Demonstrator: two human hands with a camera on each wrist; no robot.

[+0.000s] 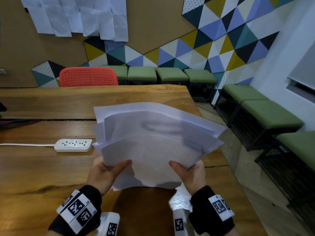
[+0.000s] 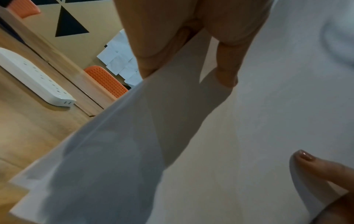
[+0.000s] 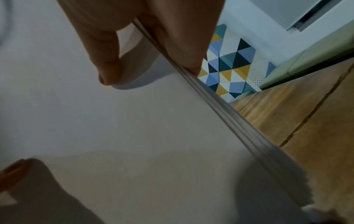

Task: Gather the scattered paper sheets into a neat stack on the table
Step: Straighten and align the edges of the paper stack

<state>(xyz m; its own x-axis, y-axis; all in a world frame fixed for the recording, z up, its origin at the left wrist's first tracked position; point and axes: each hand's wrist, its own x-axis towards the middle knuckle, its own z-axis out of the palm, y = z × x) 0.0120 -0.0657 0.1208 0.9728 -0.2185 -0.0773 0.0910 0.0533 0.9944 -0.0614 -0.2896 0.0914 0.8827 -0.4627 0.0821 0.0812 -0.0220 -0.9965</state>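
Two hands gripping one loose bundle of white paper sheets (image 1: 153,142), raised off the wooden table (image 1: 42,167) near its right edge. Left hand (image 1: 104,174) at the near left corner, thumb pressed on top, fingers curled underneath. Right hand (image 1: 189,174) at the near right corner, same hold: thumb on top, fingers below. Sheets not yet squared: far edges fanned and stepped, top sheet bowed upward, near edge ragged and hanging between the wrists.

Seen from the left wrist: fingers (image 2: 228,72) lying against the paper, thumb tip with a polished nail at the lower right, stepped sheet corners sticking out at the lower left. Seen from the right wrist: several sheet edges stacked in a thin band, pinched between fingers (image 3: 107,60) on one side and others on the far side.

Lying on the table left of the bundle, a white power strip (image 1: 73,145) with its cord running off to the left. Beyond the table, a red chair (image 1: 88,77) and a row of green stools (image 1: 170,74); more paper pinned on the wall above.
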